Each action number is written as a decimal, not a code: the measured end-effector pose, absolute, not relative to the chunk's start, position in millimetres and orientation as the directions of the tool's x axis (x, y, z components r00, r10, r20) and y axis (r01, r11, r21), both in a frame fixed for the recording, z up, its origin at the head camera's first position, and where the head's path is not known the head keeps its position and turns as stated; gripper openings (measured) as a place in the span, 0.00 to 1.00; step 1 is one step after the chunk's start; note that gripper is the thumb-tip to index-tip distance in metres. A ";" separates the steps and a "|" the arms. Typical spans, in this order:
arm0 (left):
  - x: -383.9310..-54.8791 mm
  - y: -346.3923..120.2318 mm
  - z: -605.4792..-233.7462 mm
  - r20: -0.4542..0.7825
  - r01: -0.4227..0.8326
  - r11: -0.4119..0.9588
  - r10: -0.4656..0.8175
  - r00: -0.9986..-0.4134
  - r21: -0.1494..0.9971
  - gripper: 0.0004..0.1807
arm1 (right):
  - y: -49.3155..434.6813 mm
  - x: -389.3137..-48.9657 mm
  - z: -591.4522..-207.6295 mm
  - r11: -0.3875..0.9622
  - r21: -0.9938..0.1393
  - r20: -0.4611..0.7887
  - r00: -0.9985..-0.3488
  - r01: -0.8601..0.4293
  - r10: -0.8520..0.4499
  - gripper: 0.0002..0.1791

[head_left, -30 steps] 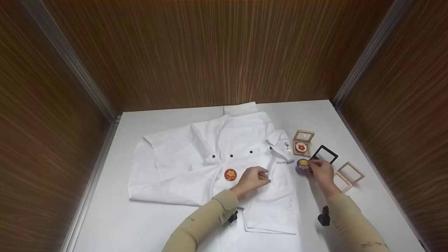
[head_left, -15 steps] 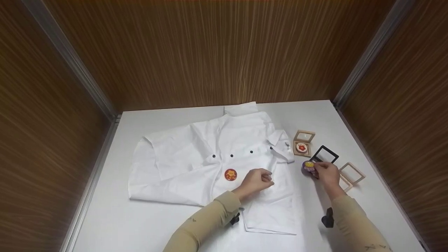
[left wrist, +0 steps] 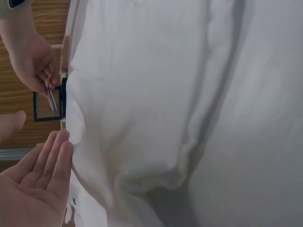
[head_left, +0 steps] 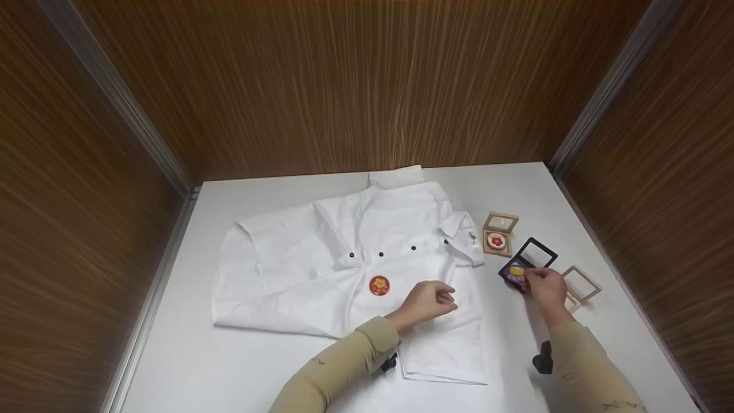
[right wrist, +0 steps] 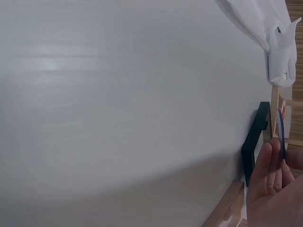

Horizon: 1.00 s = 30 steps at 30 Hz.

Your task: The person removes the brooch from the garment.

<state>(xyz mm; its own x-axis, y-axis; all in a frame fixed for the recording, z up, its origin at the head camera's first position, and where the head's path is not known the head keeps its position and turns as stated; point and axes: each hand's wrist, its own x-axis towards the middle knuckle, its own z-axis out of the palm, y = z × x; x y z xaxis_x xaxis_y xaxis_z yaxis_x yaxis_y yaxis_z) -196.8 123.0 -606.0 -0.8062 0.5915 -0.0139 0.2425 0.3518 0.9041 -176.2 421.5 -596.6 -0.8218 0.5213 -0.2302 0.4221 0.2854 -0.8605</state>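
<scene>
Between thumb and fingers my right hand (head_left: 546,289) pinches a round purple badge (head_left: 516,273) with a yellow figure on it. In the head view the badge overlaps the base of an open black frame box (head_left: 535,252); the right wrist view shows it edge-on above that box (right wrist: 255,137). My left hand (head_left: 427,301) hovers over or rests lightly on the white shirt (head_left: 401,218), fingers relaxed, holding nothing. In the left wrist view its palm (left wrist: 38,189) faces up with fingers extended. A red and yellow round badge (head_left: 379,285) lies on the shirt beside it.
Behind the black box, an open wooden box (head_left: 497,250) holds a red and white badge (head_left: 496,241). Another open light wooden box (head_left: 582,284) lies to the right, partly hidden by my right hand. Wood-grain panels (head_left: 367,86) enclose the white table (head_left: 172,344).
My right hand has carried the purple badge rightward and slightly nearer me, from beside the black box to over its base. The left hand has drifted slightly right and toward me.
</scene>
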 end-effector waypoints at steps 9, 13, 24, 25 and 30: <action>-194.2 125.4 -606.2 -0.002 0.272 0.357 0.610 -0.793 0.894 0.18 | 426.8 -176.8 -598.4 0.366 -0.793 -0.210 -0.783 0.487 0.586 0.20; -192.6 125.3 -607.0 -0.005 0.266 0.354 0.610 -0.792 0.897 0.17 | 427.6 -177.6 -600.0 0.378 -0.782 -0.201 -0.774 0.496 0.600 0.19; -192.3 122.6 -607.7 0.008 0.280 0.350 0.613 -0.790 0.894 0.17 | 432.8 -181.5 -603.4 0.406 -0.755 -0.188 -0.763 0.515 0.619 0.20; -192.6 122.0 -607.7 0.007 0.284 0.356 0.613 -0.790 0.890 0.17 | 432.9 -181.6 -603.8 0.416 -0.749 -0.179 -0.763 0.516 0.621 0.20; -193.6 118.5 -607.2 0.013 0.301 0.371 0.610 -0.792 0.878 0.17 | 432.4 -182.8 -604.2 0.427 -0.746 -0.173 -0.768 0.511 0.617 0.19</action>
